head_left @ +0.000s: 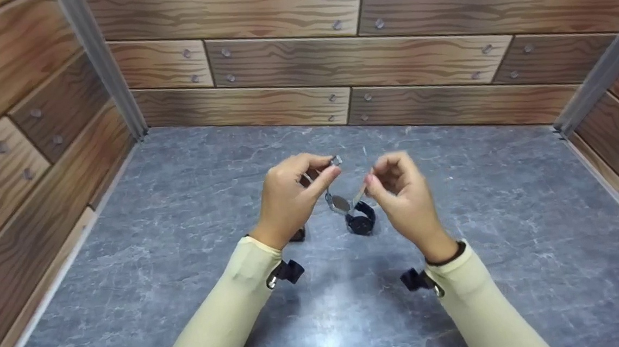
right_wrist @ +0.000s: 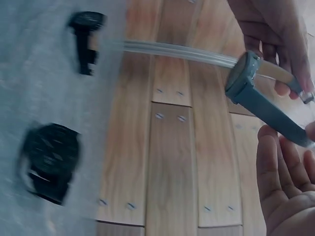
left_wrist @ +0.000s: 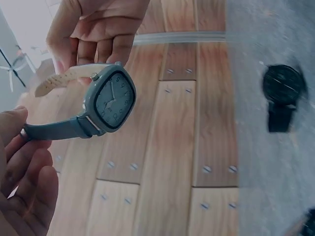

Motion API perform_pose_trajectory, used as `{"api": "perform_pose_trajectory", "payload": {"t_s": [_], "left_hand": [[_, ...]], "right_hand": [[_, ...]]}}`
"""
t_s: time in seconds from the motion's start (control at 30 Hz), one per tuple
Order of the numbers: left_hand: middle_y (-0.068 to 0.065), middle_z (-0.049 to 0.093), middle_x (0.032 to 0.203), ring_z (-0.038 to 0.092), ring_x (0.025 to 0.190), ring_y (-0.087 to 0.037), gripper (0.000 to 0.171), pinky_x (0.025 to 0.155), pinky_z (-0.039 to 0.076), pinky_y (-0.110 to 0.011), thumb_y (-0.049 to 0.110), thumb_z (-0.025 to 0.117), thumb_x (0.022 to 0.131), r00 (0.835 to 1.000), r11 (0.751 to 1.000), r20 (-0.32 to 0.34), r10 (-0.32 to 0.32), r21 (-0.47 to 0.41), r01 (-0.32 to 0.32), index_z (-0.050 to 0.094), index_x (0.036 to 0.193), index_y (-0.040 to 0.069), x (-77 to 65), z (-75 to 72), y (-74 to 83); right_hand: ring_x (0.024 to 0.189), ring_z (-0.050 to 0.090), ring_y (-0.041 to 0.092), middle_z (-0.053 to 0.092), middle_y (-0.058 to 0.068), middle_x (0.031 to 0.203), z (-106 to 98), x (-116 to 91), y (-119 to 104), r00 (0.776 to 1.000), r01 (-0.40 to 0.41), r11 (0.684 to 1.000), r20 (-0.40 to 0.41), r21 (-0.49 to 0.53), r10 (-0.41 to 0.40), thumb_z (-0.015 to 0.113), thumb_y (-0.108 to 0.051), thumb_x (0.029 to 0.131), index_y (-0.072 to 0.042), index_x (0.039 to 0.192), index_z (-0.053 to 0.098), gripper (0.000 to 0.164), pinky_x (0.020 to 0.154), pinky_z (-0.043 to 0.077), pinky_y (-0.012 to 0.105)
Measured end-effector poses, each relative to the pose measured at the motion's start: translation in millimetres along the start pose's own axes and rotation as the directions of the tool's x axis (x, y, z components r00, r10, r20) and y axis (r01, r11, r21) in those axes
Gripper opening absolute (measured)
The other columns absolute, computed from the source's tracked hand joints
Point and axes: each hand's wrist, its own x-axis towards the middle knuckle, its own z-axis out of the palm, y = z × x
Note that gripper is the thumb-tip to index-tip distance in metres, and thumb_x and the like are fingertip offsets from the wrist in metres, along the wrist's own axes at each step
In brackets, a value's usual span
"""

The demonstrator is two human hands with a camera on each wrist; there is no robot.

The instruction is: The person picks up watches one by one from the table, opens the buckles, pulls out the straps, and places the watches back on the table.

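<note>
Tabletop (head_left: 188,312), grey and marbled, spreads below plank-patterned walls (head_left: 290,60). Mid-frame, our left hand (head_left: 290,192) and right hand (head_left: 406,199) pinch both flat straps (left_wrist: 56,130) of a rounded-square watch (head_left: 340,204); just below, we see a round black watch (head_left: 361,225).

It's a boxed-in work booth we've got here: plank-patterned walls (head_left: 280,61) on three sides, looking printed, screw heads (head_left: 226,52) and all, grey strips (head_left: 106,68) up the corners, marbled grey work surface (head_left: 130,262) between. Home, shop or lab around it? Can't tell!
</note>
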Motion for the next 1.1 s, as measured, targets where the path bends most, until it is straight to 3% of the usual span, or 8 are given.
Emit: {"api": "perform_pose_trajectory", "payload": {"t_s": [0.13,0.27,0.33,0.53,0.73,0.9,1.0,1.1], "left_hand": [[0.001,0.076,0.088,0.067,0.072,-0.009,0.022,0.064,0.057,-0.024,0.028,0.073,0.098,0.998,0.987,0.055,-0.033,0.156,0.024,0.079,0.103,0.007,-6.3,-4.5,-13.4],[0.004,0.076,0.087,0.067,0.070,-0.009,0.018,0.064,0.056,-0.028,0.027,0.068,0.101,0.984,0.922,0.160,-0.083,0.386,0.016,0.079,0.100,0.013,-7.6,-3.2,-23.9],[0.004,0.075,0.084,0.064,0.066,-0.009,0.018,0.062,0.055,-0.029,0.027,0.066,0.102,0.960,0.895,0.234,-0.154,0.445,0.035,0.078,0.098,0.014,-8.3,-1.7,-29.4],[0.001,0.075,0.080,0.064,0.062,-0.014,0.019,0.062,0.056,-0.034,0.028,0.070,0.100,0.842,0.838,0.376,-0.387,0.524,0.151,0.079,0.094,0.012,-15.7,7.0,-45.4],[0.001,0.073,0.073,0.062,0.058,-0.016,0.025,0.054,0.051,-0.034,0.031,0.072,0.097,0.798,0.792,0.371,-0.475,0.576,0.204,0.079,0.081,0.014,-20.9,15.6,-56.5],[0.008,0.037,0.046,0.032,0.043,-0.009,0.051,0.043,0.026,-0.026,0.031,0.071,0.098,0.756,0.760,0.369,-0.540,0.599,0.251,0.050,0.052,0.017,-20.5,20.3,-64.5],[0.010,0.027,0.045,0.029,0.042,-0.008,0.057,0.044,0.024,-0.026,0.031,0.071,0.097,0.734,0.744,0.366,-0.572,0.609,0.276,0.039,0.051,0.020,-19.2,23.1,-69.3],[0.010,0.029,0.046,0.032,0.046,-0.010,0.057,0.046,0.028,-0.029,0.031,0.071,0.096,0.701,0.725,0.374,-0.608,0.620,0.299,0.039,0.051,0.021,-16.8,25.3,-72.7]], "right_hand": [[0.076,0.067,0.014,0.065,0.014,0.087,9.5,-4.6,13.3,0.998,-0.040,0.996,0.035,-0.077,0.042,0.065,0.012,0.092,0.009,0.097,0.055,0.011,0.069,0.058,0.023],[0.073,0.065,0.014,0.067,0.008,0.083,10.6,-4.9,21.0,0.989,-0.097,0.954,0.083,-0.284,0.126,0.068,0.004,0.092,-0.001,0.093,0.060,0.009,0.067,0.056,0.023],[0.072,0.064,0.014,0.067,0.003,0.082,11.7,-4.0,24.9,0.976,-0.127,0.914,0.114,-0.386,0.184,0.069,-0.002,0.092,-0.006,0.092,0.061,0.009,0.067,0.055,0.025],[0.074,0.060,0.017,0.066,-0.001,0.079,20.1,-2.2,41.8,0.934,-0.117,0.820,0.219,-0.560,0.282,0.069,-0.010,0.093,-0.010,0.090,0.063,0.007,0.083,0.049,0.039],[0.083,0.054,0.024,0.065,-0.001,0.076,32.0,-1.2,63.7,0.927,-0.092,0.766,0.226,-0.636,0.299,0.070,-0.012,0.091,-0.012,0.085,0.064,0.009,0.093,0.034,0.049],[0.087,0.057,0.029,0.068,0.002,0.076,38.3,4.4,71.9,0.933,-0.142,0.735,0.158,-0.663,0.324,0.071,-0.014,0.090,-0.012,0.084,0.067,0.008,0.092,0.033,0.050],[0.089,0.061,0.031,0.070,0.003,0.078,40.0,8.0,74.6,0.931,-0.174,0.714,0.124,-0.678,0.344,0.072,-0.015,0.089,-0.012,0.085,0.068,0.006,0.104,0.031,0.054],[0.090,0.065,0.030,0.071,0.002,0.079,41.3,10.9,76.8,0.920,-0.193,0.699,0.121,-0.689,0.373,0.071,-0.015,0.089,-0.012,0.086,0.068,0.005,0.120,0.016,0.061]]}}
